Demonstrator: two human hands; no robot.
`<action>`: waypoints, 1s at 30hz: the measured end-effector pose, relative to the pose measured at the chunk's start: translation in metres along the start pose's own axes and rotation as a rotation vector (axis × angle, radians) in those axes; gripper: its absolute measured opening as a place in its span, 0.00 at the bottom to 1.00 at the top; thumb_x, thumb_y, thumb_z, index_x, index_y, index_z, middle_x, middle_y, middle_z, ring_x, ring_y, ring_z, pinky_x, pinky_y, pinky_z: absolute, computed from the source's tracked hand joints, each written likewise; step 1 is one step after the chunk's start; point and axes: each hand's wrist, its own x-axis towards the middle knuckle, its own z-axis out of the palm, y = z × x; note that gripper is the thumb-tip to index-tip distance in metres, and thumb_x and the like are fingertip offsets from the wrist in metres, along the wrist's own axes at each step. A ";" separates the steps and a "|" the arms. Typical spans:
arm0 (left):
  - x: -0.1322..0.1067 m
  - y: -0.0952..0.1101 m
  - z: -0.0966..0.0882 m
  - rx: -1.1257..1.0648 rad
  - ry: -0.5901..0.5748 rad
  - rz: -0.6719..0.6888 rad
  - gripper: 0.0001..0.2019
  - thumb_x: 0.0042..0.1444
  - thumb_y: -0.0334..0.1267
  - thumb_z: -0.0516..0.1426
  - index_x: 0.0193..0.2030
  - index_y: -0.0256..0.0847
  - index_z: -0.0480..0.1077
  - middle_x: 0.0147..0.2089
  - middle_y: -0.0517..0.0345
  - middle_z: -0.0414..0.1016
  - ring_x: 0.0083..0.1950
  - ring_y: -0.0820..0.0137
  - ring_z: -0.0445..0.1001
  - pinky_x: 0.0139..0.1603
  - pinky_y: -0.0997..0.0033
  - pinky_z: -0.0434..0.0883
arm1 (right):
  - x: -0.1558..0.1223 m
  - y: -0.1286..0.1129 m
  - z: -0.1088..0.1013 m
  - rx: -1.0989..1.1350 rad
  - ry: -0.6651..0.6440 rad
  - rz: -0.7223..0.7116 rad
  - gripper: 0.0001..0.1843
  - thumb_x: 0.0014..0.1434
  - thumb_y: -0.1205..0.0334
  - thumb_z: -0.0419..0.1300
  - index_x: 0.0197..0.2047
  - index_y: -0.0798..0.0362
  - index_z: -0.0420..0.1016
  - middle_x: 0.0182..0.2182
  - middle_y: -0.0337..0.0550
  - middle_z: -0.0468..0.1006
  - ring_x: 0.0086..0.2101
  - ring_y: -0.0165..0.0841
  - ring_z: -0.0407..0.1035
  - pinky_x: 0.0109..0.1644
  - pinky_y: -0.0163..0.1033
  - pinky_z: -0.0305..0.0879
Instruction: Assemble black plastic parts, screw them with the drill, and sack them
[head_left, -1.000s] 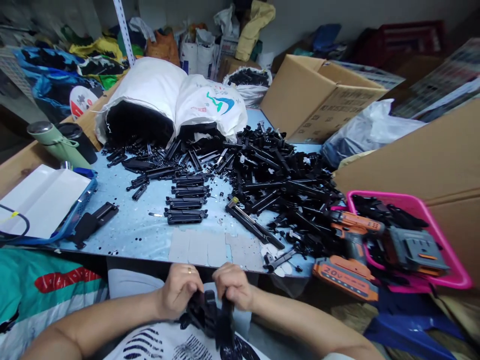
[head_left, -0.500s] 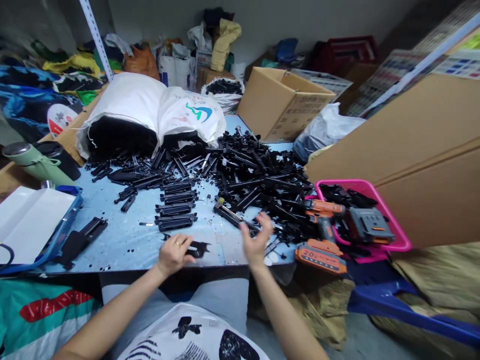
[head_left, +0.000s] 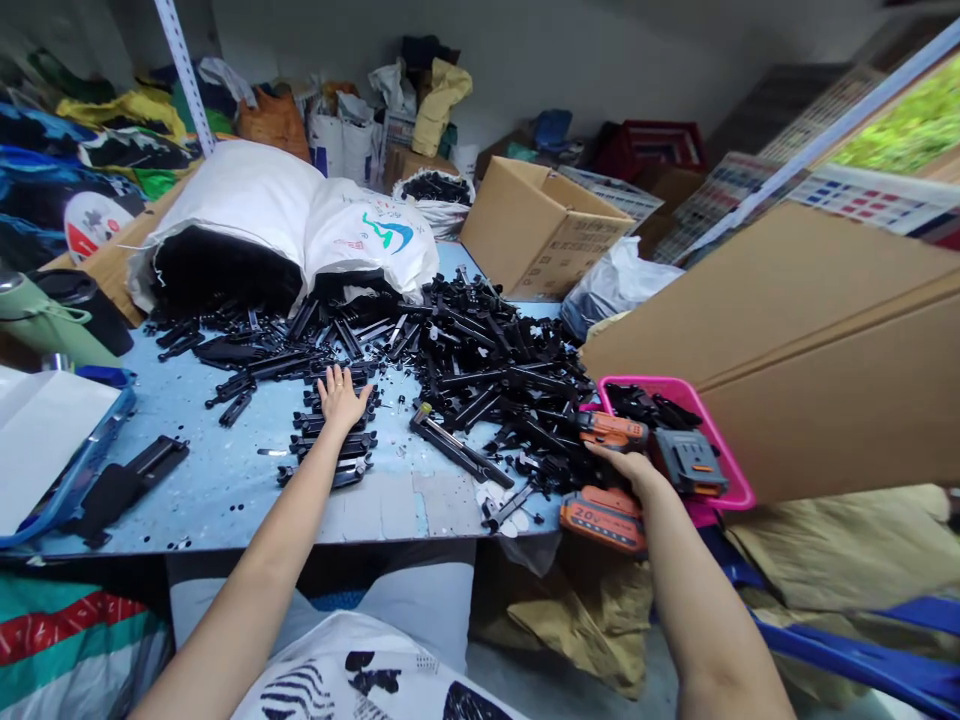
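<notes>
My left hand [head_left: 343, 402] lies with fingers spread over a row of black plastic parts [head_left: 334, 440] stacked toward the table front. No part is gripped in it. At the right, my right hand [head_left: 630, 468] is around the grip of an orange cordless drill [head_left: 602, 518], which rests at the table edge; some of its fingers are hidden. A long black part with a metal rod [head_left: 457, 445] lies between my hands. Beyond it spreads a large heap of black plastic parts [head_left: 502, 350].
Two white sacks [head_left: 240, 190] spill black parts at the back. A pink basket [head_left: 739, 485] holding a grey battery [head_left: 686, 460] sits beside the drill. A cardboard box [head_left: 517, 220] stands behind the heap. On the left are a blue tray [head_left: 112, 420] and a green bottle [head_left: 52, 325].
My left hand has left the front edge and moved forward onto the row, where the black part from the edge now lies. My right hand has gone right, from the middle to the drill.
</notes>
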 end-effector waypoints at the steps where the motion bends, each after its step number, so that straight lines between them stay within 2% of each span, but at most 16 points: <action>1: 0.004 -0.005 0.002 0.015 -0.021 0.014 0.39 0.60 0.60 0.37 0.67 0.28 0.50 0.70 0.40 0.46 0.71 0.52 0.37 0.68 0.46 0.37 | 0.002 0.002 0.001 0.106 -0.102 0.060 0.17 0.43 0.56 0.69 0.31 0.58 0.72 0.24 0.51 0.76 0.23 0.38 0.72 0.28 0.42 0.70; 3: 0.004 -0.015 0.003 0.032 -0.048 0.056 0.39 0.59 0.61 0.37 0.67 0.31 0.52 0.69 0.42 0.50 0.71 0.53 0.40 0.68 0.47 0.35 | 0.006 0.008 0.002 0.245 -0.244 0.186 0.15 0.45 0.56 0.68 0.29 0.57 0.70 0.20 0.48 0.75 0.20 0.37 0.70 0.26 0.40 0.70; 5: -0.004 -0.025 0.001 0.033 -0.066 0.102 0.38 0.59 0.61 0.37 0.66 0.34 0.55 0.68 0.45 0.53 0.70 0.55 0.43 0.68 0.49 0.35 | 0.009 0.014 0.004 0.300 -0.261 0.213 0.15 0.45 0.56 0.68 0.28 0.56 0.69 0.19 0.49 0.74 0.19 0.36 0.70 0.24 0.39 0.69; 8: -0.017 -0.034 -0.004 0.031 -0.100 0.180 0.36 0.60 0.61 0.38 0.65 0.37 0.56 0.68 0.47 0.54 0.70 0.57 0.45 0.68 0.50 0.37 | 0.005 0.017 0.009 0.310 -0.159 0.147 0.16 0.42 0.58 0.70 0.29 0.56 0.70 0.18 0.47 0.74 0.18 0.35 0.69 0.22 0.38 0.68; 12: -0.028 -0.034 -0.006 0.052 -0.153 0.184 0.38 0.59 0.62 0.37 0.67 0.37 0.53 0.70 0.46 0.46 0.71 0.55 0.41 0.68 0.48 0.39 | -0.013 0.004 0.018 0.192 0.020 -0.023 0.19 0.39 0.57 0.72 0.31 0.58 0.72 0.16 0.43 0.71 0.17 0.34 0.66 0.19 0.37 0.64; 14: -0.030 -0.030 -0.004 0.065 -0.156 0.171 0.38 0.59 0.63 0.36 0.67 0.38 0.52 0.71 0.45 0.42 0.71 0.53 0.39 0.67 0.47 0.40 | -0.025 -0.008 0.024 0.173 -0.012 -0.042 0.20 0.39 0.56 0.72 0.33 0.58 0.73 0.17 0.43 0.72 0.17 0.33 0.66 0.19 0.36 0.64; 16: -0.031 -0.026 -0.003 0.075 -0.148 0.169 0.38 0.59 0.63 0.36 0.67 0.38 0.52 0.71 0.45 0.42 0.71 0.52 0.39 0.67 0.47 0.41 | -0.036 -0.022 0.031 0.238 -0.159 0.010 0.20 0.41 0.58 0.71 0.35 0.58 0.72 0.18 0.42 0.73 0.18 0.32 0.67 0.20 0.35 0.65; 18: -0.031 -0.026 -0.002 0.078 -0.137 0.165 0.38 0.59 0.63 0.37 0.67 0.38 0.52 0.71 0.45 0.42 0.71 0.52 0.39 0.67 0.47 0.40 | -0.047 -0.035 0.039 0.273 -0.248 0.063 0.18 0.43 0.60 0.69 0.36 0.58 0.71 0.17 0.40 0.72 0.17 0.30 0.66 0.20 0.34 0.64; 21: -0.033 -0.029 -0.003 0.073 -0.113 0.166 0.38 0.59 0.63 0.37 0.67 0.39 0.53 0.71 0.45 0.42 0.71 0.53 0.39 0.67 0.48 0.40 | -0.061 -0.051 0.044 0.197 -0.189 0.059 0.15 0.44 0.62 0.68 0.35 0.58 0.71 0.13 0.36 0.67 0.15 0.28 0.61 0.18 0.33 0.60; 23: -0.033 -0.032 -0.004 0.063 -0.101 0.183 0.39 0.58 0.64 0.38 0.67 0.38 0.53 0.71 0.45 0.43 0.71 0.53 0.39 0.67 0.48 0.39 | -0.068 -0.062 0.039 0.094 -0.161 -0.012 0.14 0.43 0.63 0.68 0.33 0.59 0.72 0.12 0.35 0.66 0.14 0.28 0.60 0.16 0.32 0.57; 26: -0.031 -0.030 -0.002 0.033 -0.117 0.221 0.40 0.57 0.65 0.37 0.67 0.39 0.53 0.71 0.45 0.43 0.71 0.54 0.39 0.67 0.46 0.36 | -0.080 -0.091 0.018 -0.159 -0.159 -0.190 0.13 0.41 0.61 0.70 0.27 0.59 0.72 0.11 0.37 0.66 0.14 0.27 0.59 0.15 0.32 0.54; 28: -0.030 -0.025 0.002 0.016 -0.131 0.228 0.41 0.56 0.67 0.37 0.67 0.38 0.53 0.71 0.45 0.44 0.71 0.53 0.38 0.67 0.46 0.36 | -0.092 -0.121 0.005 -0.253 -0.199 -0.330 0.12 0.40 0.61 0.70 0.26 0.58 0.73 0.12 0.37 0.66 0.14 0.26 0.58 0.15 0.31 0.53; 30: -0.030 -0.020 0.006 0.005 -0.130 0.225 0.43 0.55 0.67 0.37 0.67 0.36 0.53 0.71 0.43 0.43 0.71 0.53 0.38 0.67 0.46 0.36 | -0.108 -0.156 0.005 -0.232 -0.279 -0.451 0.13 0.39 0.63 0.70 0.28 0.58 0.74 0.12 0.36 0.66 0.14 0.25 0.57 0.15 0.31 0.53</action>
